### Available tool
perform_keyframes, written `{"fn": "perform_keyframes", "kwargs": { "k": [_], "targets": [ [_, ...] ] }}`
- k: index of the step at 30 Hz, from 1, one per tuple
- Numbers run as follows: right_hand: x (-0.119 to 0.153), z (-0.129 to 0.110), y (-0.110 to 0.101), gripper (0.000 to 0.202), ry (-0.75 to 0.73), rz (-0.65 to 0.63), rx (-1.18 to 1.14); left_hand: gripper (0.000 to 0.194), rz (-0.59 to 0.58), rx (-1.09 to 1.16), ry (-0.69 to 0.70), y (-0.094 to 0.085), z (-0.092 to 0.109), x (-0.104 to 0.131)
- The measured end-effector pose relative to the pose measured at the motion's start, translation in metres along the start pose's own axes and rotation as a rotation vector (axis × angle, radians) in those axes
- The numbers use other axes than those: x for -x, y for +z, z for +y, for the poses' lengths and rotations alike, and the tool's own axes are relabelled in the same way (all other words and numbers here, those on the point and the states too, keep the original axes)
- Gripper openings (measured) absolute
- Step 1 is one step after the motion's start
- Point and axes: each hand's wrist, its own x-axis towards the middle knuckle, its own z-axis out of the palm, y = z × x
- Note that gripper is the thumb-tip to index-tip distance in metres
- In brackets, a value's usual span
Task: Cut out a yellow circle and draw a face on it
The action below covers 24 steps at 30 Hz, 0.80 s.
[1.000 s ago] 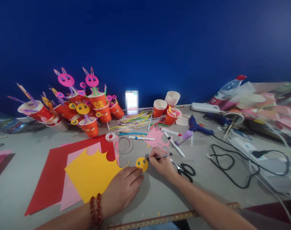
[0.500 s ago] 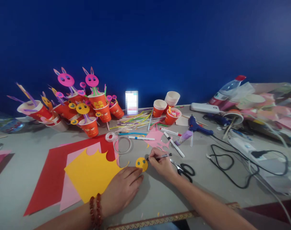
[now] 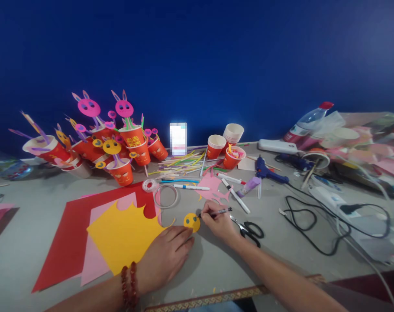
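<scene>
A small yellow paper disc (image 3: 192, 222) with two dark green spots lies on the grey table. My left hand (image 3: 169, 253) rests flat, fingers stretched out, their tips on the disc's lower edge. A slim dark pen (image 3: 220, 212) is pinched in my right hand (image 3: 219, 222), and its tip meets the disc's right side near one spot. Beneath my left hand's edge spreads a yellow sheet (image 3: 125, 234) with round bites cut from it, over pink paper (image 3: 95, 260) and red paper (image 3: 62, 247). Black-handled scissors (image 3: 252, 229) lie just right of my right hand, partly hidden by it.
Red paper cups with paper animal figures (image 3: 121, 173) crowd the back left. Behind my hands lie tape rolls (image 3: 166, 196), markers (image 3: 235, 196), a glue stick (image 3: 249, 186) and pipe cleaners (image 3: 184, 162). A blue glue gun (image 3: 270, 172), its cord and a power strip (image 3: 333, 208) occupy the right.
Almost everything is still. My left hand stays on the yellow disc, and the pen in my right hand has shifted only very slightly.
</scene>
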Motion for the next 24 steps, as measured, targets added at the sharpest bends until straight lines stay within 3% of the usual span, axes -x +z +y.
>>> {"fn": "perform_keyframes", "kwargs": {
  "k": [24],
  "targets": [
    [-0.001, 0.0006, 0.0, 0.015, -0.009, 0.03, 0.022, 0.034, -0.005, 0.005, -0.004, 0.0003, -0.001, 0.0008]
  ]
}}
